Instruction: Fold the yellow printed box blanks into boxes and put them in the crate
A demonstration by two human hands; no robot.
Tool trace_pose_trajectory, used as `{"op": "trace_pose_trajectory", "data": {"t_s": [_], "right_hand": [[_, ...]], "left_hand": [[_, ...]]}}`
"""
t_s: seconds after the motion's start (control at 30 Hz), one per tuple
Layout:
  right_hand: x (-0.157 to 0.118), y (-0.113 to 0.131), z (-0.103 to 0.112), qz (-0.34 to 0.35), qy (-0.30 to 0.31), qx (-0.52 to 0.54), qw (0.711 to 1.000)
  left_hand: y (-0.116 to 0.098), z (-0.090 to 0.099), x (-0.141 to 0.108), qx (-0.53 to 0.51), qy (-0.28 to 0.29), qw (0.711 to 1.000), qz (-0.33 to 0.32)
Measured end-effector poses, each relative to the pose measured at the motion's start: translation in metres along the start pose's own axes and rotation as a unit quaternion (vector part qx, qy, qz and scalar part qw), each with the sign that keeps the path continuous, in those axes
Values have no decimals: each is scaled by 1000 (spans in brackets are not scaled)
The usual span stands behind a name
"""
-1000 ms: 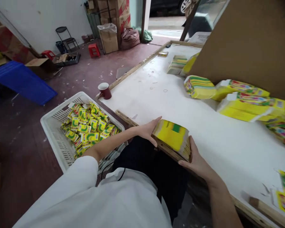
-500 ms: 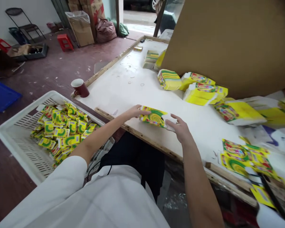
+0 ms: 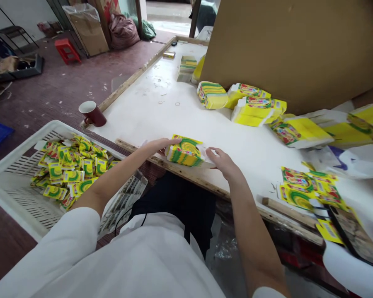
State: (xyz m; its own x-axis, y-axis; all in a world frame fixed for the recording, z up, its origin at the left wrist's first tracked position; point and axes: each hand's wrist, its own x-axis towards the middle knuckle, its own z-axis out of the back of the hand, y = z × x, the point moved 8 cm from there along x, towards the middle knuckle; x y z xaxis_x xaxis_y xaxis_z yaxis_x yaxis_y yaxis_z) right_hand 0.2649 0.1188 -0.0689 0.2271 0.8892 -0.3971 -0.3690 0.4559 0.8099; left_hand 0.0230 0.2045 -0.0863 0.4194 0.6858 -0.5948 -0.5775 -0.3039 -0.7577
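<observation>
A stack of flat yellow-and-green printed cartons (image 3: 186, 154) is held between both hands over the front edge of the white table. My left hand (image 3: 163, 145) grips its left end, thumb on top and fingers mostly hidden behind. At the opposite end, my right hand (image 3: 223, 160) is closed around the white flaps. Layered edges show on the stack's near side. To the right on the table lie loose printed cartons (image 3: 307, 186). Bundles of similar cartons (image 3: 257, 111) stand farther back against a brown board.
On my left is a white plastic crate (image 3: 18, 182) with many small folded yellow cartons (image 3: 73, 176). A maroon mug (image 3: 95, 116) stands at the table's left corner. A wooden strip (image 3: 289, 213) and a phone-like dark object (image 3: 357, 231) lie at the front right. The brown board (image 3: 292, 54) rises behind.
The stack has tilted, so its layered near side shows more. Both hands keep hold of it, and the right hand's fingers have closed further around its end. The whole view has shifted somewhat.
</observation>
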Motion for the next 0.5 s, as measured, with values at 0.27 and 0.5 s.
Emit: {"op": "trace_pose_trajectory", "data": {"t_s": [0.27, 0.5], "right_hand": [[-75, 87, 13, 360, -220, -262, 868], [-65, 81, -27, 383, -156, -292, 862]], "left_hand": [[-13, 9, -11, 45, -60, 997, -7], [3, 31, -42, 128, -282, 939, -152]]}}
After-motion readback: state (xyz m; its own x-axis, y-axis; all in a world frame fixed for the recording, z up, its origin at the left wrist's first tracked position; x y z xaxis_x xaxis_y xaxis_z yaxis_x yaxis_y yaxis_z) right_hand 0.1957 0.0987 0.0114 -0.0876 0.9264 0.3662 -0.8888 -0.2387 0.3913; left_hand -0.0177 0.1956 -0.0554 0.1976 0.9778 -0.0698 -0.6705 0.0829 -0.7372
